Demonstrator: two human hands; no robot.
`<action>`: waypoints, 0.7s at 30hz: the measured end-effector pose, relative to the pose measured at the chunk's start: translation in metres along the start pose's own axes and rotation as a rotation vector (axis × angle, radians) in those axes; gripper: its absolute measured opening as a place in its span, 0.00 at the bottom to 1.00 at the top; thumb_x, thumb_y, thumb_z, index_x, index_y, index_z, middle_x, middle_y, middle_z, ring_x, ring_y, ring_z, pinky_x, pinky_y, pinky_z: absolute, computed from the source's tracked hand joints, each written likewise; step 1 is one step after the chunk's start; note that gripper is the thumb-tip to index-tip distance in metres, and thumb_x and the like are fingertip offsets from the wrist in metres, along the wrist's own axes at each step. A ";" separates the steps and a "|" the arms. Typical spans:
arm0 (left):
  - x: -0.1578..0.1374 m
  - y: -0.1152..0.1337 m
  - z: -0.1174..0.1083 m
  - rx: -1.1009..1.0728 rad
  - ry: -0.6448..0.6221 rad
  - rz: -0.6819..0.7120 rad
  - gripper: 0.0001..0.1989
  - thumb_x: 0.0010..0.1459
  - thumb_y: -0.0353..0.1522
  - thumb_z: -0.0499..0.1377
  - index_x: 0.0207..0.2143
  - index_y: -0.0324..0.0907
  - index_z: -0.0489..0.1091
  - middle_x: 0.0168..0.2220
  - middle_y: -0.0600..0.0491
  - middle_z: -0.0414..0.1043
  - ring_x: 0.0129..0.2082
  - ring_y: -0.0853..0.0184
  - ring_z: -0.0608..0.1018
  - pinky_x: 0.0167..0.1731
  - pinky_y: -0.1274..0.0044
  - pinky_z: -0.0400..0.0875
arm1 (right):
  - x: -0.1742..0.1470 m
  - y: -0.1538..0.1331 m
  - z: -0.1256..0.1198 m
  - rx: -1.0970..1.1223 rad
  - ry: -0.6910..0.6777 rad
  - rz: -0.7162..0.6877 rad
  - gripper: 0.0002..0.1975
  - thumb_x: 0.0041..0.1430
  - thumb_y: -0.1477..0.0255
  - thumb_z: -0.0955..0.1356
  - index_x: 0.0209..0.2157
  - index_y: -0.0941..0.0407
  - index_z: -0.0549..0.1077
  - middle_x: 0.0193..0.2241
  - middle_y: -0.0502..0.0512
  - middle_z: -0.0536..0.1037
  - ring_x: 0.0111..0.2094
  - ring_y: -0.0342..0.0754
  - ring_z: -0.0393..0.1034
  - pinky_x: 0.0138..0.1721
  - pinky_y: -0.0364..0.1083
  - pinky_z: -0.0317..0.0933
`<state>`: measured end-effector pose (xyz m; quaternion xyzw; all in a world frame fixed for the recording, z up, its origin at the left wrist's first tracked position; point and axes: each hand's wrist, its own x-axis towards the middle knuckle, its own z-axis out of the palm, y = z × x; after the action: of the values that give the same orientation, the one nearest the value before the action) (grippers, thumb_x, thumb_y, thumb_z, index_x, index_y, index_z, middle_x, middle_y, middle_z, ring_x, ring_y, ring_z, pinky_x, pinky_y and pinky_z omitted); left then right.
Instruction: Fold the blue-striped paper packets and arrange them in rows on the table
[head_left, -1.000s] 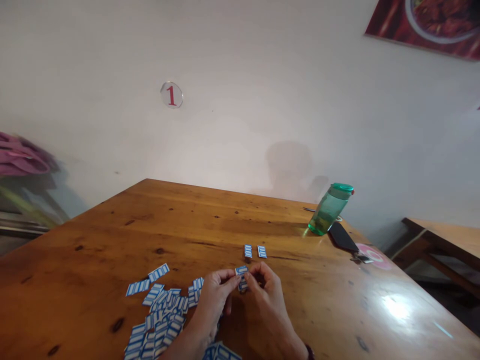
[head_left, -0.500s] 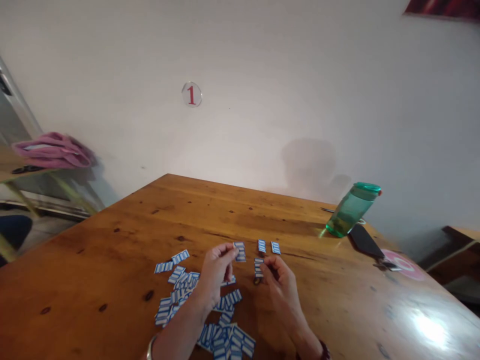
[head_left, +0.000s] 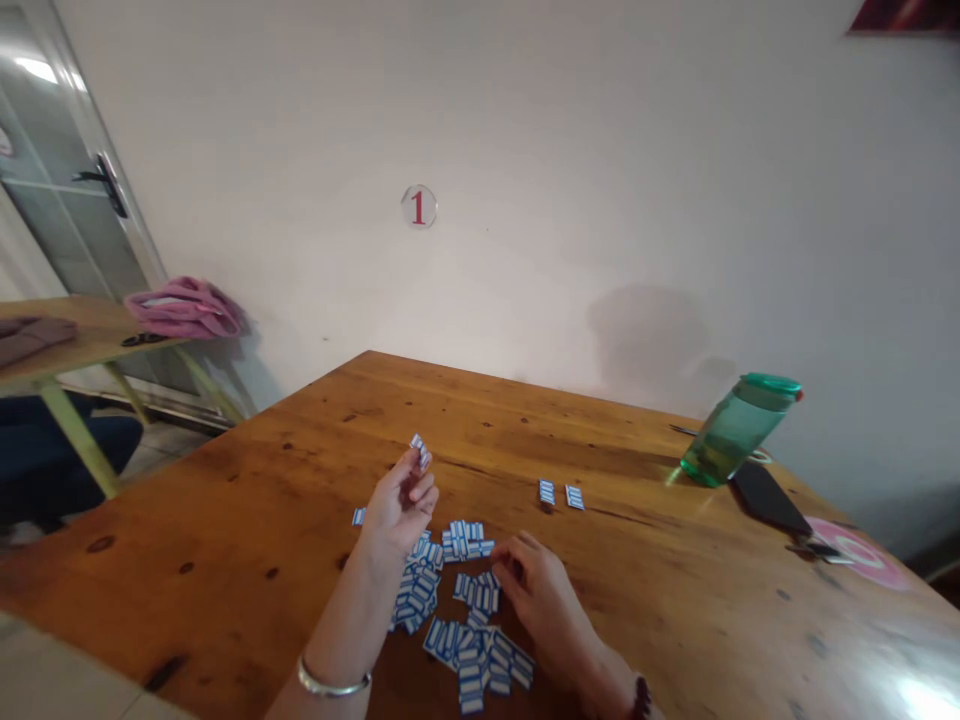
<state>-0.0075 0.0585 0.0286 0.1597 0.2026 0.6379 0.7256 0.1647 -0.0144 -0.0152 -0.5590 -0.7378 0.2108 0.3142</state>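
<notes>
Blue-and-white cards (head_left: 478, 662) are lying at the near side; the left hand (head_left: 397, 502) is pinching one card (head_left: 420, 452), while the right hand (head_left: 538, 588), apart, is curling beside them, grip unclear.

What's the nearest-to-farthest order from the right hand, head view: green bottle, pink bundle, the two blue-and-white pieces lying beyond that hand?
From the right hand:
1. Two blue-and-white pieces: just beyond it on the wooden table.
2. Green bottle: farther back, right side.
3. Pink bundle: far left, on another table.
</notes>
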 end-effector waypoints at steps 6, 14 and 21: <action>0.000 0.012 -0.005 -0.200 -0.143 0.017 0.14 0.59 0.25 0.43 0.26 0.36 0.66 0.21 0.57 0.68 0.09 0.83 0.60 0.09 0.88 0.54 | 0.006 -0.017 0.001 -0.345 -0.217 -0.168 0.17 0.53 0.82 0.59 0.38 0.49 0.72 0.38 0.52 0.72 0.41 0.48 0.62 0.38 0.44 0.56; -0.004 0.020 -0.006 -0.305 -0.249 0.077 0.16 0.61 0.25 0.40 0.29 0.37 0.65 0.22 0.57 0.68 0.10 0.83 0.62 0.10 0.87 0.56 | 0.022 -0.033 0.022 -0.538 -0.316 -0.289 0.23 0.53 0.81 0.59 0.49 0.45 0.63 0.55 0.53 0.59 0.56 0.54 0.47 0.47 0.55 0.52; -0.008 0.024 -0.003 -0.329 -0.245 0.093 0.11 0.58 0.26 0.47 0.27 0.38 0.66 0.23 0.59 0.65 0.10 0.85 0.60 0.10 0.88 0.55 | 0.019 -0.030 0.022 -0.528 -0.261 -0.159 0.24 0.47 0.83 0.61 0.47 0.53 0.64 0.54 0.55 0.61 0.56 0.53 0.48 0.50 0.53 0.50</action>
<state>-0.0299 0.0540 0.0385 0.1248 -0.0017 0.6708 0.7311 0.1250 -0.0036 -0.0063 -0.5300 -0.8427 0.0564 0.0760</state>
